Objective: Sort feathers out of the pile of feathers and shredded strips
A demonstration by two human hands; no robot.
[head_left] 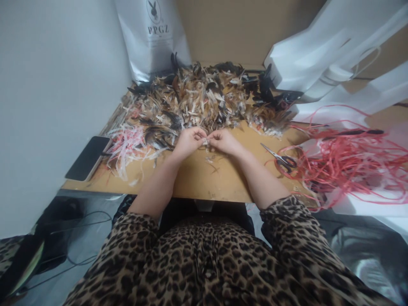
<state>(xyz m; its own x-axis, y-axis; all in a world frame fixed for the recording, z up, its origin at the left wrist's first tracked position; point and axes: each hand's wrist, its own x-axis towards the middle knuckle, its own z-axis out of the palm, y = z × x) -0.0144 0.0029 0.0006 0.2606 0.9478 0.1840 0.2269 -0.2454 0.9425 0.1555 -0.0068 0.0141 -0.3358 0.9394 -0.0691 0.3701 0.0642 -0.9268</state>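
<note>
My left hand (192,141) and my right hand (222,141) meet fingertip to fingertip over the brown tabletop (207,182). Both are closed in a pinch on a small pale feather piece (205,142), mostly covered by the fingers, so its exact shape is hard to see. Just beyond my hands spreads a large heap of brown, black and cream feathers (204,95). A few loose feather scraps (209,160) lie on the table below my fingers.
Scissors (280,157) with dark handles lie right of my right arm, beside a tangle of red plastic string (353,157). At left are a phone (88,158) and cut white and pink strips (127,144). A white printed bag (156,38) stands behind the heap.
</note>
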